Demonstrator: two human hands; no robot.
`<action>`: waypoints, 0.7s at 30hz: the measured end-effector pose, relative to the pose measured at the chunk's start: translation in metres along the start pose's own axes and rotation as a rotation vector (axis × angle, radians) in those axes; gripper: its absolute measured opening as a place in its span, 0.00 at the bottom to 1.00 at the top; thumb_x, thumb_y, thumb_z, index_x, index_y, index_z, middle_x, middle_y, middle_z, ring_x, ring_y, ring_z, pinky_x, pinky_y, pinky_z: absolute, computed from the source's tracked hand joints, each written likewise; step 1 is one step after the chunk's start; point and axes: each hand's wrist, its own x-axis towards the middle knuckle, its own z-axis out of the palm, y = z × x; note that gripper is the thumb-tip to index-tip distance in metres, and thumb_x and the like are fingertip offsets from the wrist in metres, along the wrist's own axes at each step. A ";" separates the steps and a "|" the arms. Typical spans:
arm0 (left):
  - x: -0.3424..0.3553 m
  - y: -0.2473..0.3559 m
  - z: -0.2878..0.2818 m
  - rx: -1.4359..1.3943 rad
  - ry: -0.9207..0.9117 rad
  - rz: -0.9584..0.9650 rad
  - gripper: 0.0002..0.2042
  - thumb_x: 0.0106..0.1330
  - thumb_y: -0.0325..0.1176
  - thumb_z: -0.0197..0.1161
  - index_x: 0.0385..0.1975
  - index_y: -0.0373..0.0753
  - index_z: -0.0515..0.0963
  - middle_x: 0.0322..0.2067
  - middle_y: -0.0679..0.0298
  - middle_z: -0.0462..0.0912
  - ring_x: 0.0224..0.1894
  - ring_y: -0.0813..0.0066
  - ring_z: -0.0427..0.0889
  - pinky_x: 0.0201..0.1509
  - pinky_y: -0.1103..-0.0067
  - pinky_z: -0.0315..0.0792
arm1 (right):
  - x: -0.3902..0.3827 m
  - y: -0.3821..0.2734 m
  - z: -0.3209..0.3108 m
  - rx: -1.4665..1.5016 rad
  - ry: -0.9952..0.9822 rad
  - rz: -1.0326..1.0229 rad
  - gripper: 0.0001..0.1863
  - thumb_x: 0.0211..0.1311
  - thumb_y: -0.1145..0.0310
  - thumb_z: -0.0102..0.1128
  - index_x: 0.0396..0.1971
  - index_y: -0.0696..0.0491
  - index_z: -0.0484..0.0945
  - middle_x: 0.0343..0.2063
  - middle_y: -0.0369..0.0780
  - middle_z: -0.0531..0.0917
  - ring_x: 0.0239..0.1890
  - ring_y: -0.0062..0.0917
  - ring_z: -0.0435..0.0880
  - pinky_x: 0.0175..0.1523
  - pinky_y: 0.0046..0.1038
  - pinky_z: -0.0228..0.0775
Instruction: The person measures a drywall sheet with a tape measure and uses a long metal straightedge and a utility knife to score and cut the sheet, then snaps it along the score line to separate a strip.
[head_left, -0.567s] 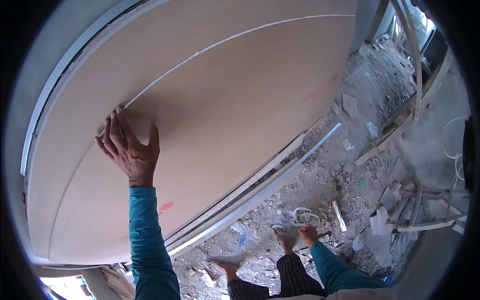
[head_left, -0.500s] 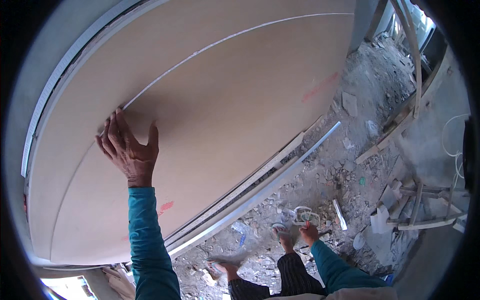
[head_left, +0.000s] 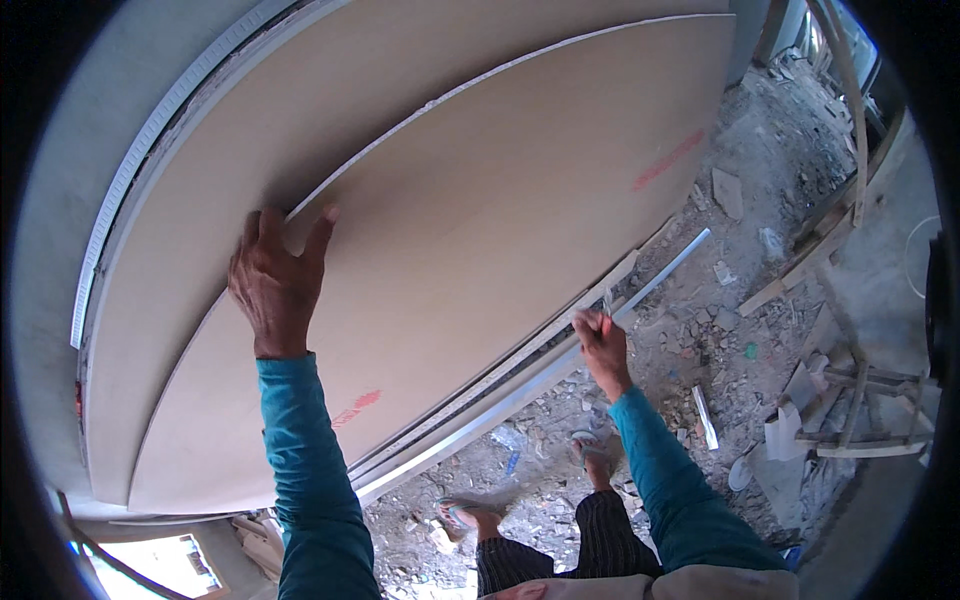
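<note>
A large brown plasterboard sheet [head_left: 480,230] leans on edge in front of me, its cut white upper edge curving across the view. My left hand [head_left: 277,275] is closed over that edge, the thumb on the front face and the fingers behind it. Directly behind stands a second plasterboard sheet [head_left: 330,110]. My right hand [head_left: 603,352] is raised near the front sheet's lower edge. It is closed on what looks like a small utility knife [head_left: 606,322], with a red part and a thin pale tip; most of it is hidden in the fingers.
A long pale metal strip [head_left: 660,275] lies along the sheets' foot. Rubble [head_left: 660,375] covers the floor around my feet. To the right are a wooden frame [head_left: 850,410] and a leaning timber [head_left: 775,287]. A bright opening [head_left: 150,565] shows at the lower left.
The front sheet's upper edge has come away from the sheet behind, toward me, with my left hand gripping it. My right hand has risen from low by my feet toward the sheet's lower edge.
</note>
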 end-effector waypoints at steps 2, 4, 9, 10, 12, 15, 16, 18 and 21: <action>-0.007 -0.001 -0.008 0.073 -0.094 -0.093 0.25 0.57 0.59 0.71 0.25 0.39 0.77 0.17 0.59 0.75 0.20 0.58 0.77 0.27 0.65 0.71 | 0.023 -0.042 0.021 0.055 -0.008 -0.047 0.14 0.69 0.57 0.63 0.43 0.53 0.81 0.25 0.29 0.78 0.23 0.11 0.72 0.25 0.20 0.66; -0.005 -0.001 -0.009 0.055 -0.025 -0.028 0.26 0.57 0.61 0.70 0.22 0.41 0.75 0.14 0.61 0.73 0.17 0.59 0.76 0.24 0.66 0.71 | 0.049 -0.084 0.023 0.079 -0.002 -0.165 0.16 0.68 0.56 0.64 0.42 0.55 0.80 0.22 0.28 0.75 0.21 0.11 0.70 0.24 0.20 0.64; -0.010 0.015 -0.021 0.154 -0.073 -0.018 0.30 0.56 0.67 0.67 0.15 0.44 0.69 0.11 0.64 0.73 0.14 0.62 0.77 0.21 0.71 0.72 | 0.068 -0.136 0.022 0.364 0.147 -0.104 0.18 0.65 0.54 0.68 0.34 0.54 0.78 0.19 0.27 0.71 0.18 0.11 0.67 0.22 0.20 0.61; -0.011 0.016 -0.022 0.156 -0.068 -0.029 0.31 0.55 0.68 0.66 0.16 0.44 0.69 0.11 0.64 0.73 0.14 0.62 0.76 0.19 0.71 0.71 | 0.068 -0.138 0.021 0.438 0.133 -0.009 0.18 0.64 0.53 0.70 0.30 0.53 0.77 0.18 0.27 0.70 0.18 0.11 0.66 0.21 0.20 0.60; -0.014 0.019 -0.027 0.164 -0.064 -0.039 0.31 0.55 0.70 0.65 0.16 0.45 0.70 0.11 0.65 0.73 0.13 0.63 0.76 0.18 0.72 0.70 | 0.069 -0.138 0.015 0.382 0.163 -0.052 0.19 0.63 0.54 0.70 0.27 0.52 0.74 0.18 0.27 0.69 0.18 0.10 0.65 0.21 0.20 0.58; -0.014 0.017 -0.030 0.206 -0.051 -0.019 0.31 0.54 0.71 0.65 0.16 0.45 0.71 0.11 0.66 0.73 0.13 0.65 0.76 0.17 0.73 0.70 | 0.074 -0.185 0.023 0.267 0.233 -0.185 0.21 0.62 0.55 0.71 0.22 0.49 0.69 0.17 0.27 0.67 0.18 0.10 0.63 0.21 0.21 0.56; -0.011 0.018 -0.029 0.215 -0.011 0.013 0.31 0.54 0.71 0.65 0.16 0.45 0.70 0.10 0.66 0.72 0.12 0.66 0.75 0.17 0.73 0.69 | 0.082 -0.209 0.027 0.186 0.293 -0.284 0.23 0.62 0.56 0.72 0.20 0.48 0.66 0.17 0.27 0.66 0.19 0.10 0.61 0.22 0.21 0.54; -0.007 0.025 -0.021 0.195 0.022 0.052 0.31 0.54 0.71 0.65 0.15 0.45 0.70 0.10 0.66 0.72 0.12 0.66 0.75 0.17 0.73 0.69 | 0.136 -0.225 0.065 -0.040 0.178 -0.716 0.23 0.60 0.58 0.74 0.19 0.47 0.65 0.15 0.26 0.64 0.19 0.09 0.60 0.22 0.21 0.52; -0.005 0.010 -0.016 0.199 -0.108 -0.064 0.32 0.52 0.71 0.66 0.11 0.45 0.70 0.11 0.64 0.74 0.13 0.61 0.76 0.17 0.68 0.69 | 0.120 -0.247 0.079 0.193 0.141 -0.385 0.23 0.59 0.60 0.75 0.19 0.47 0.65 0.14 0.26 0.64 0.17 0.09 0.60 0.21 0.20 0.53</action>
